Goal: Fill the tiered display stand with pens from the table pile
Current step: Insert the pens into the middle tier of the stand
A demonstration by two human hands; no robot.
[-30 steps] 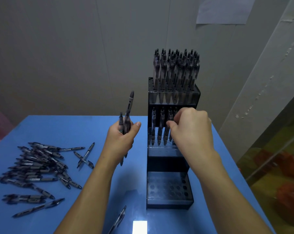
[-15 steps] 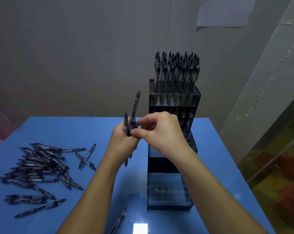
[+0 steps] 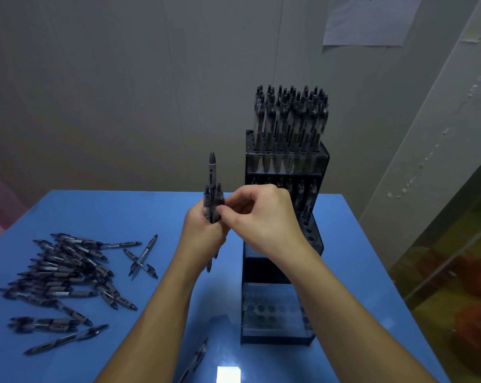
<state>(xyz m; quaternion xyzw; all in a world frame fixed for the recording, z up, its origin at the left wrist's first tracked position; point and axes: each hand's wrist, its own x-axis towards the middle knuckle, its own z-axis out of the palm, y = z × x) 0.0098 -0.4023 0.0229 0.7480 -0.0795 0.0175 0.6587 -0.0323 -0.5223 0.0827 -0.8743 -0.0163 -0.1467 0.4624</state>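
A black tiered display stand (image 3: pixel 283 338) stands on the blue table (image 3: pixel 352 244). Its top tier is packed with upright pens (image 3: pixel 290 123), the second tier holds several, and the lowest tier shows bare holes. My left hand (image 3: pixel 202 233) grips a small bunch of pens (image 3: pixel 213 200) upright, just left of the stand. My right hand (image 3: pixel 261 217) reaches across the stand's front and pinches one pen of that bunch between thumb and forefinger. A pile of pens (image 3: pixel 65 275) lies at the table's left.
One loose pen (image 3: pixel 195 360) lies near the table's front edge beside a bright white reflection (image 3: pixel 228 374). A grey wall with a paper sheet (image 3: pixel 372 17) rises behind. Orange objects (image 3: pixel 476 322) sit on the floor at the right.
My right hand left the stand's second tier and crossed left to the bunch in my left hand, where it now pinches one pen. The left hand has stayed nearly still.
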